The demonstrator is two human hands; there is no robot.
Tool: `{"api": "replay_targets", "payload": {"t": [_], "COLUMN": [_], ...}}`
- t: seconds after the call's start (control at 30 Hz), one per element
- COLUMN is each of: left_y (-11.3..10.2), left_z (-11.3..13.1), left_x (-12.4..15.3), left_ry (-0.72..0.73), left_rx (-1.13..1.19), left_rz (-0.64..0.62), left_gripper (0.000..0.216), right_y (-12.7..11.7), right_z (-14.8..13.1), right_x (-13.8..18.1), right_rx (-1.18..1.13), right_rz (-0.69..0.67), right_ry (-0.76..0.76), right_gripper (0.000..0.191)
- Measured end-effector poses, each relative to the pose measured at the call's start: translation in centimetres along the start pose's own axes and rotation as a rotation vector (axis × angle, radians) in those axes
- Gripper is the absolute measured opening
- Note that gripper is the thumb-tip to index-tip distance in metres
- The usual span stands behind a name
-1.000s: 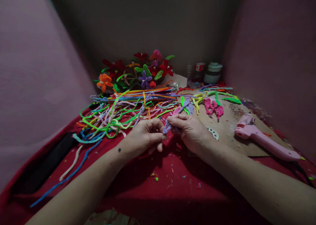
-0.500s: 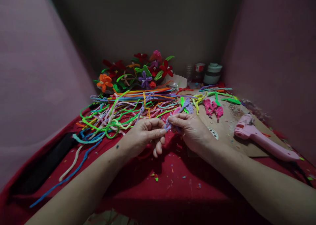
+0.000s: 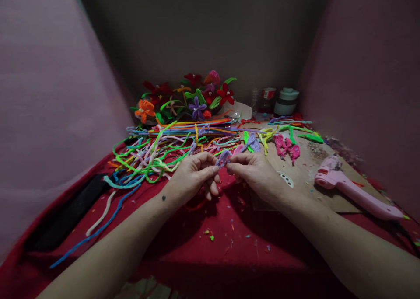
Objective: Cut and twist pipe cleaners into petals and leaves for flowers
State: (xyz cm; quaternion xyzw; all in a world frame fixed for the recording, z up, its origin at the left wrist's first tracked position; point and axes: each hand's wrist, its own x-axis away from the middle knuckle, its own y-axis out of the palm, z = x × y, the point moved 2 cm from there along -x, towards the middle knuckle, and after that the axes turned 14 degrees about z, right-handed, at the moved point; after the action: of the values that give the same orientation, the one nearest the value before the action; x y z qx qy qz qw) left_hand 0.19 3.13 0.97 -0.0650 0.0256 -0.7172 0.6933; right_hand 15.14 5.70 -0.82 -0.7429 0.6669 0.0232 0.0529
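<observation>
My left hand point(image 3: 193, 176) and my right hand point(image 3: 254, 174) meet over the red cloth point(image 3: 210, 246). Both pinch a small lilac pipe-cleaner piece point(image 3: 223, 158) between thumb and fingertips, the left from the left side, the right from the right. The other fingers of both hands are curled in. Just behind my hands spreads a tangled pile of pipe cleaners point(image 3: 164, 152) in green, lilac, orange and blue.
Finished pipe-cleaner flowers point(image 3: 193, 100) stand at the back. A cardboard sheet point(image 3: 308, 176) on the right holds pink shapes point(image 3: 287, 146), green and yellow pieces, and a pink glue gun point(image 3: 356, 192). Jars point(image 3: 286, 101) stand in the back corner. Walls close in on both sides.
My hands have lifted the lilac piece slightly and turned it between the fingertips. The view has shifted a little to the left and up.
</observation>
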Motion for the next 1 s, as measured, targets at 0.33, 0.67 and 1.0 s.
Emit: {"api": "replay_targets", "payload": {"t": [0.33,0.67,1.0], "left_y": [0.5,0.8,1.4], "left_z": [0.1,-0.3,-0.8], "left_x": [0.2,0.4,0.3], "left_ry": [0.11,0.113,0.091], "left_rx": [-0.09,-0.109,-0.046], "left_rz": [0.039,0.059,0.053], "left_gripper": [0.008,0.007,0.01], "right_y": [0.7,0.8,0.5], "right_z": [0.6,0.7,0.8], "right_x": [0.0,0.6,0.4], "right_rx": [-0.52,-0.138,-0.129], "right_rz": [-0.014,0.167,0.081], "right_ry": [0.261,-0.099,0.101], "right_gripper": [0.014,0.012,0.016]}}
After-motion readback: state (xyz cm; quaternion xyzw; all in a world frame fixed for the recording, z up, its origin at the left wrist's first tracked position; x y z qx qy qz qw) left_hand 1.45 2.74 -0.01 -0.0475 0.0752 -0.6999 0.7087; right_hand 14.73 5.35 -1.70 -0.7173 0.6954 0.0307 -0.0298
